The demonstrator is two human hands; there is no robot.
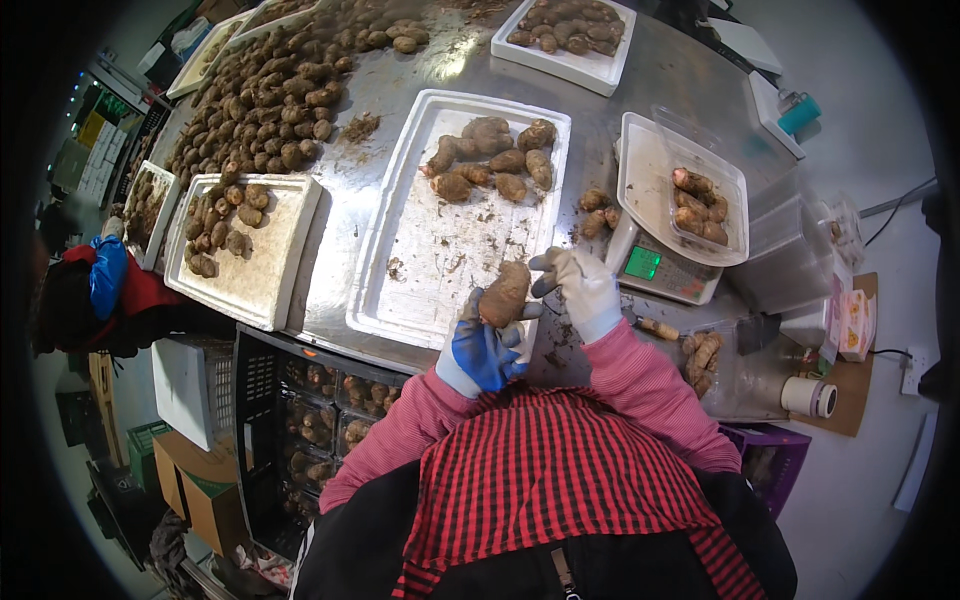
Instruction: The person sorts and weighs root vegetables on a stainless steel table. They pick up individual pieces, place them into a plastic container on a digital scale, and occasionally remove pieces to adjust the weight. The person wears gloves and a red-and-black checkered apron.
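My left hand [482, 350], in a blue-palmed work glove, is closed around a brown taro root [505, 292] over the near edge of a white foam tray [385, 250]. Just right of that root hovers my right hand [580, 285], in a pale glove with dark fingertips. Its fingers are apart and hold nothing I can see. Several more taro roots [487, 135] lie at the far end of the tray, with crumbs of soil scattered below them.
Right of the tray, a scale [665, 265] bears a clear plastic box [735, 190] with taro inside. A large taro heap [265, 110] covers the table's far left. Another foam tray [265, 280] stands left; a black crate [255, 430] of packed taro sits below the near edge.
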